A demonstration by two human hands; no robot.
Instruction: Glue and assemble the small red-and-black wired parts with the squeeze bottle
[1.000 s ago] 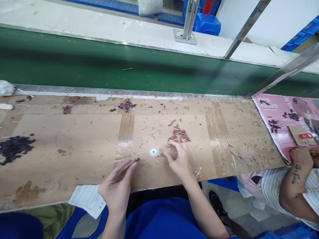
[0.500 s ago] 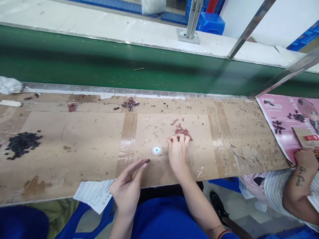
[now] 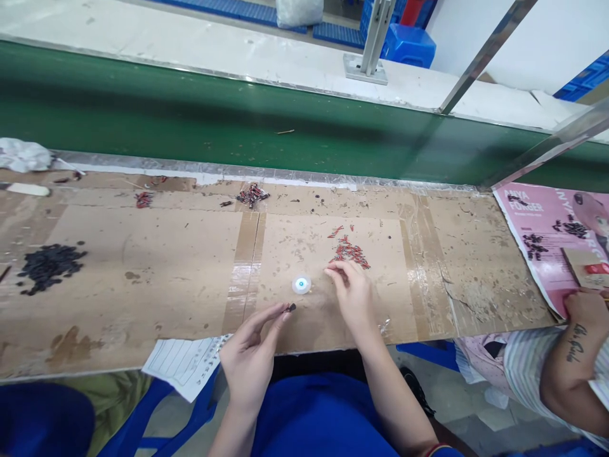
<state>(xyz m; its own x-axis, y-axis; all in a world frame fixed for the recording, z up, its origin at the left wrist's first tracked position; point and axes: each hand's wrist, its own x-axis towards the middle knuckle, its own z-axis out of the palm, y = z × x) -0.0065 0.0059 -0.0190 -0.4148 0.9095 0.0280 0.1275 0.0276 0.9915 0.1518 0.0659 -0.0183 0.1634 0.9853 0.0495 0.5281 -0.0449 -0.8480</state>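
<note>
Over cardboard (image 3: 190, 273), the left hand (image 3: 250, 358) and right hand (image 3: 354, 297) were held, the latter's fingertips narrowed, contents indiscernible, near heaped red parts (image 3: 353, 251). By the former a black piece (image 3: 292, 308) was pinched, judged light, stiff, best gripped sideways.

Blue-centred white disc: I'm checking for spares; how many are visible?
1: the white disc lies on the cardboard, beyond the left hand, left of the right hand. Others could be hidden beneath them.

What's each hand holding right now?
Left hand: closed on a small black piece.
Right hand: by the red pieces; whether it holds one, can't tell.
</note>
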